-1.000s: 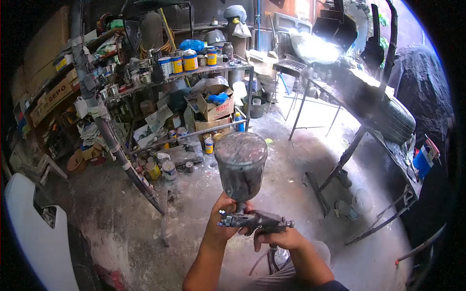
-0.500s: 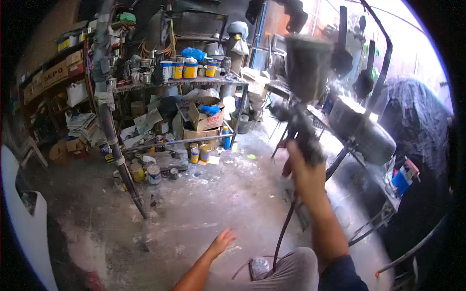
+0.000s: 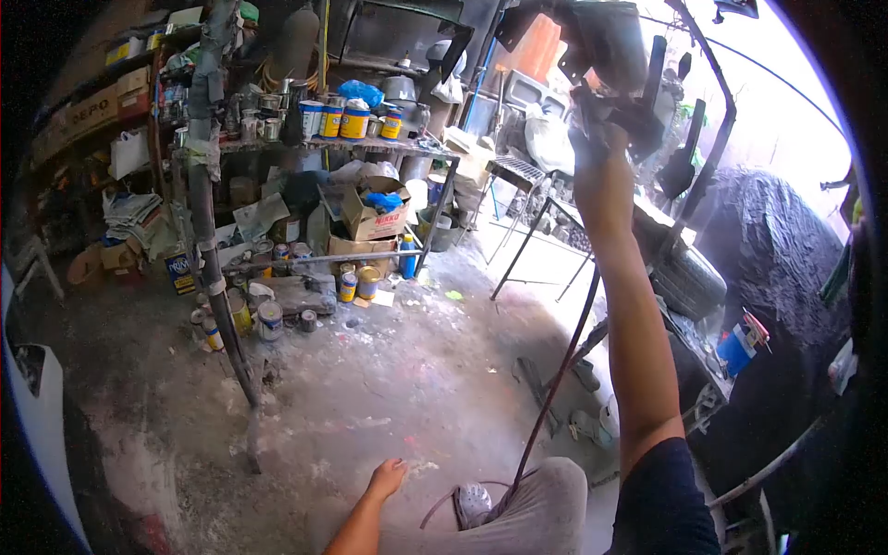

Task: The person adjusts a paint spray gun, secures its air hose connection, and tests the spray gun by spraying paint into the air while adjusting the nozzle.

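Observation:
My right hand (image 3: 603,148) is raised at the upper right, its fingers wrapped round the handle of a spray gun (image 3: 594,104). A grey cup (image 3: 612,46) tops the gun, level with dark parts (image 3: 652,120) hanging from a metal frame. From the hand a dark hose (image 3: 566,365) runs down past my right knee. Low in the view, my left hand (image 3: 387,479) hovers above my lap, fingers curled in, with nothing visible in them.
Paint cans (image 3: 354,120) line a workbench (image 3: 277,145) at the back. A metal post (image 3: 218,287) stands to the left. Cardboard boxes (image 3: 373,213) sit under the bench. A wire-topped stand (image 3: 518,171) and a dark-covered bulk (image 3: 768,250) are to the right.
My right hand has lifted the spray gun higher and farther out, among the hanging parts. My left hand's fingers have curled in from a looser spread. The view has shifted slightly.

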